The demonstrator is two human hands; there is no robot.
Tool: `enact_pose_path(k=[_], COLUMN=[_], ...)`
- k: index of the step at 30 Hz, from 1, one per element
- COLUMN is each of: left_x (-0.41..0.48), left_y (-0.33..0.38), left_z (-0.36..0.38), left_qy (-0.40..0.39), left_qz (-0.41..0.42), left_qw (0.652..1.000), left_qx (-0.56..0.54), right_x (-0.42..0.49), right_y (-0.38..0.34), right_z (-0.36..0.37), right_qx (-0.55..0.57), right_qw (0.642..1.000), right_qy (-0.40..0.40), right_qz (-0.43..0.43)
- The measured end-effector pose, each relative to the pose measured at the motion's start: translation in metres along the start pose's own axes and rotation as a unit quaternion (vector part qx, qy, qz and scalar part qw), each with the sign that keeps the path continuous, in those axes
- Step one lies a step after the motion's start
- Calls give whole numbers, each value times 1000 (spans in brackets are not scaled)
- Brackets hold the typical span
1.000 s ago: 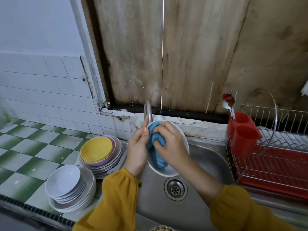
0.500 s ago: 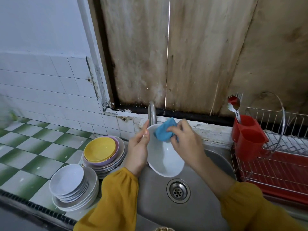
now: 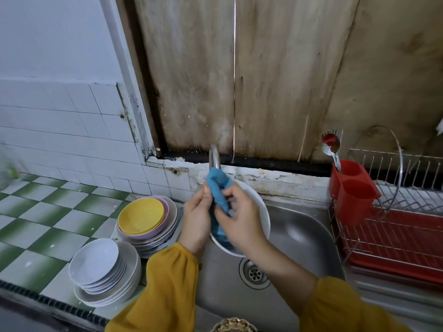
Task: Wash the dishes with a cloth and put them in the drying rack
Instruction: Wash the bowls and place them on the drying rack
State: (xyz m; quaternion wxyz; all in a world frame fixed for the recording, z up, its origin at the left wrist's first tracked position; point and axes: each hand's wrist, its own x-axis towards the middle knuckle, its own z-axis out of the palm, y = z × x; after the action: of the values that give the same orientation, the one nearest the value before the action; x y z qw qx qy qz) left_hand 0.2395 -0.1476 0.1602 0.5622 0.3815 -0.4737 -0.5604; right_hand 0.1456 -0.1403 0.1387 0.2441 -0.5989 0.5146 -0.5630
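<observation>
- Counter (image 3: 36,224): green-and-white checked tiles, left of the sink.
- Sink (image 3: 299,231): steel basin with a round drain (image 3: 254,274) at its bottom.
- Rack (image 3: 407,238): wire frame over a red tray, just right of the sink; no dishes show in it.
- Plates (image 3: 96,262): white stack on the counter's near edge; behind it a second stack (image 3: 148,238) topped by a yellow bowl (image 3: 141,218).
- Bowl (image 3: 259,207): plain white, glossy, tilted on edge with its hollow toward the person, held above the sink's left part.
- Left hand (image 3: 196,219): fingers curled round the bowl's left rim.
- Right hand (image 3: 239,219): grips the cloth inside the bowl.
- Cloth (image 3: 217,185): blue, bunched, spilling over the bowl's upper rim.
- Holder (image 3: 352,192): red, on the rack's left end, with a spoon (image 3: 332,144) upright in it.
- Tap (image 3: 214,156): behind the bowl.
</observation>
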Motion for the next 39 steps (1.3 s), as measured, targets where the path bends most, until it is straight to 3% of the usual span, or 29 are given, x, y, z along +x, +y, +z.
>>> enact_pose_path(k=[3,5,7,8,10,12,13,15,16,17,18,19,20,21,23,25,27,29,31,32,33,36,37,39], left_x=[3,2,0,-2,-4,-5,-6,-5,-5,-4,-4,-4,-5,-7,-10,-9,-6,-2,0,-1,-2,-4,-5,-4], left_y=[9,11,10,8,4,5,8,13,16,17,16,14,11,10,8,9,15,21,17,14,13,7,7,8], left_z=[-7,-10,-11,-9,-3,4,5,0,-5,-9,-13,-15,-15,-12,-4,0,-6,-15,-22,-24,-24,-15,-12,-7], left_qy=[-9,-9,-11,-16,-22,-31,-38,-41,-35,-32,-27,-25,-22,-26,-51,-83,-88,-68,-51,-45,-43,-79,-89,-106], left_qz=[11,25,21,20,22,26,21,15,22,33,35,32,28,29,38,27,9,20,15,11,8,11,13,11], left_qw=[1000,999,999,999,998,998,998,999,999,998,998,998,999,998,996,996,996,997,998,999,999,996,995,994], left_qx=[-1,22,33,37,50,51,38,20,28,39,43,39,35,40,60,31,-8,10,20,21,18,40,40,39], right_x=[-6,-1,7,12,18,19,16,4,1,1,3,6,9,12,10,6,-4,-8,-5,-2,3,3,1,-8], right_y=[-7,-8,-5,-4,-2,0,-4,-10,-12,-12,-7,-4,-1,-2,-1,-10,-24,-28,-21,-19,-15,-1,1,-3], right_z=[-20,-40,-56,-62,-58,-41,-33,-28,-32,-39,-46,-52,-56,-55,-43,-28,-29,-40,-57,-62,-63,-47,-37,-21], right_qx=[-31,-212,-410,-452,-399,-268,-203,-135,-164,-260,-358,-443,-485,-464,-341,-219,-145,-253,-419,-486,-514,-441,-410,-331], right_qw=[987,931,859,855,905,951,969,976,953,906,867,840,840,869,924,967,975,907,830,810,816,889,903,937], right_qy=[-156,-287,-286,-226,-51,33,15,-126,-222,-300,-316,-283,-190,-74,57,18,-154,-318,-338,-296,-218,-17,-1,-50], right_qz=[-11,-81,-113,-116,-139,-149,-142,-119,-124,-146,-146,-135,-152,-157,-160,-129,-73,-109,-142,-141,-149,-122,-129,-99])
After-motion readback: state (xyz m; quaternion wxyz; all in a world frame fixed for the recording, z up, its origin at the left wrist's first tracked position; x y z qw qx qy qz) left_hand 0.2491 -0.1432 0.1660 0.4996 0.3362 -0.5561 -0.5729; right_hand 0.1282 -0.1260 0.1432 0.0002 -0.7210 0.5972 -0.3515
